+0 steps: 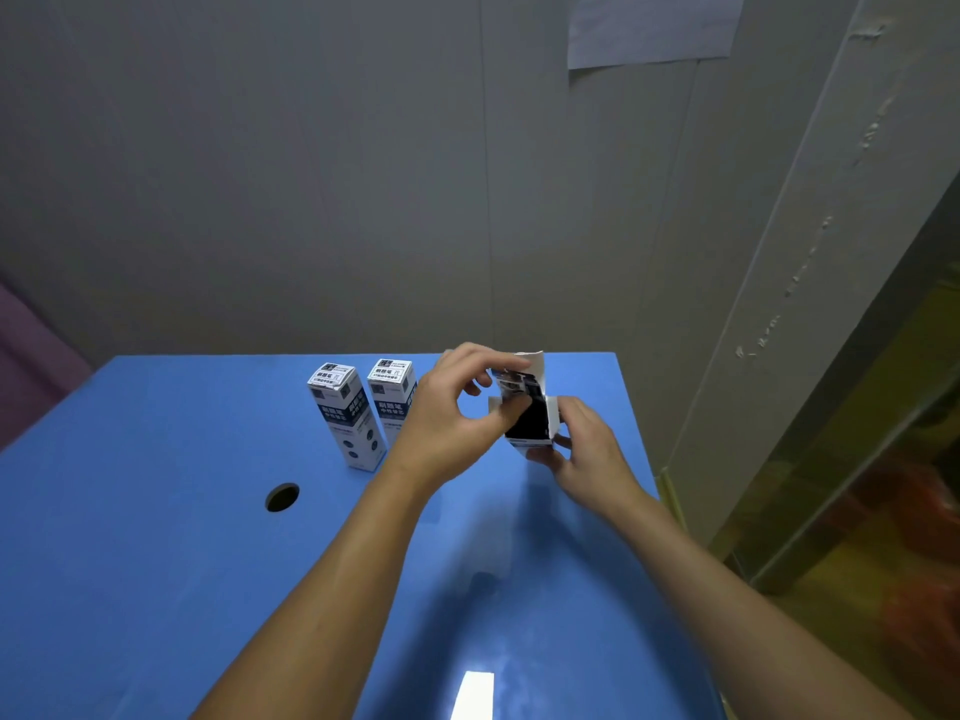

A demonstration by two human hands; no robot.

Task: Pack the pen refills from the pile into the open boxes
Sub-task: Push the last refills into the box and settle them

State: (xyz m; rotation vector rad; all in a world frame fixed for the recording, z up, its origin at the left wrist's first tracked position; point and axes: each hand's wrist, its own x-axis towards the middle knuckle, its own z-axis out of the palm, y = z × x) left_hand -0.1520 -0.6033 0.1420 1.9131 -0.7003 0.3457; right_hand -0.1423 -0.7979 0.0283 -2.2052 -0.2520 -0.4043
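Now my right hand (582,449) grips the bottom of the open box (527,407) above the blue table (156,563); my left hand (457,407) pinches its top flap; I think refills are inside; tipping could spill them; two shut boxes (363,407) stand behind.

The tabletop (156,563) looks smooth blue laminate with a glossy sheen at lower centre. The boxes (347,414) are printed white cardboard. The wall (260,174) behind looks matt grey.
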